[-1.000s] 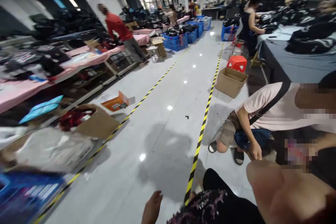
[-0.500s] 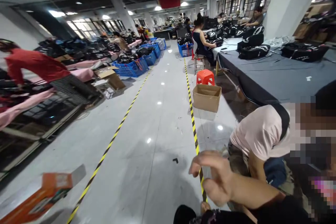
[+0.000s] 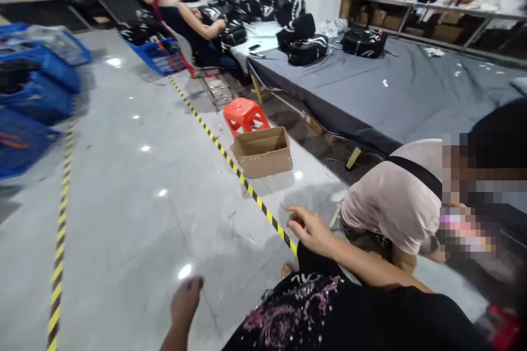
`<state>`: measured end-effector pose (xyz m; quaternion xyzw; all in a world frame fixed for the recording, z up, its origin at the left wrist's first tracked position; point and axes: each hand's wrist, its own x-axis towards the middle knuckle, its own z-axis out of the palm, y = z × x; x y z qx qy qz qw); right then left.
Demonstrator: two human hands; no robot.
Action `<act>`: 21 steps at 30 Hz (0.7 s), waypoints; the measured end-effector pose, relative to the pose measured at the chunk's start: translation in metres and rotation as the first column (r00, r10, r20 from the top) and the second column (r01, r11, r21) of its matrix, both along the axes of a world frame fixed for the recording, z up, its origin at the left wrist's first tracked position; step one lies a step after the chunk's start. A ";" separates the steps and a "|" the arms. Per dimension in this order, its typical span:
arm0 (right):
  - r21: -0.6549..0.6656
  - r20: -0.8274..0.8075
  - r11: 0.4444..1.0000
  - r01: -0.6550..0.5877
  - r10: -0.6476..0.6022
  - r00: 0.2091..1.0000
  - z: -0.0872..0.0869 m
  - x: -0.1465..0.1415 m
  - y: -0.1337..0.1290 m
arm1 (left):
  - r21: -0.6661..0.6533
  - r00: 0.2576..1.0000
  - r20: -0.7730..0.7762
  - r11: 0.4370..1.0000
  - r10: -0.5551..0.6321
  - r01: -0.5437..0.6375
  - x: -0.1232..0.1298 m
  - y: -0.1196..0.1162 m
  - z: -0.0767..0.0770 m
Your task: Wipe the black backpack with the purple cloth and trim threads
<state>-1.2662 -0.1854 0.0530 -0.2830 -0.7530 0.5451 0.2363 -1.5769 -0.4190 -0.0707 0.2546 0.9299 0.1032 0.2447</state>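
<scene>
My right hand reaches out over the floor beside the yellow-and-black tape line. Its fingers are loosely bent and apart, with nothing in them. Lower down on the left, my left hand hangs over the grey floor. It is dark and blurred, so its fingers cannot be made out well, and no object shows in it. Beyond my right hand stands an open cardboard box in front of a red plastic stool. Neither hand touches them.
A person in a pale shirt crouches close on my right. Behind, a dark cloth-covered table carries black bags. Another person sits at its far end. Blue crates stand at the left beyond a second tape line.
My view has swung right, so the table, stool and box now sit further left. My left hand has come into view. My right hand appears slightly higher and further left.
</scene>
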 end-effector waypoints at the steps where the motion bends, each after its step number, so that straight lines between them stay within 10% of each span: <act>1: -0.091 0.023 0.992 0.084 -0.082 0.996 -0.010 -0.007 0.017 | 0.031 1.000 0.010 1.000 0.003 -0.003 -0.024 0.047 0.001; 4: -0.340 0.075 0.893 0.296 -0.288 0.955 -0.051 -0.032 0.082 | 0.226 0.993 0.032 0.969 -0.114 0.104 -0.065 0.199 -0.001; 8: -0.547 0.212 0.678 0.491 -0.455 0.865 -0.124 -0.069 0.202 | 0.396 0.920 0.108 0.865 -0.377 0.308 -0.031 0.355 -0.027; 14: -0.702 0.506 0.172 0.691 -0.563 0.654 -0.220 -0.075 0.366 | 0.305 0.698 0.364 0.787 -0.617 0.536 0.035 0.457 -0.070; 21: -0.596 0.700 -0.338 0.729 -0.664 0.264 -0.312 0.012 0.485 | 0.073 0.557 0.493 0.669 -0.669 0.739 -0.001 0.614 -0.120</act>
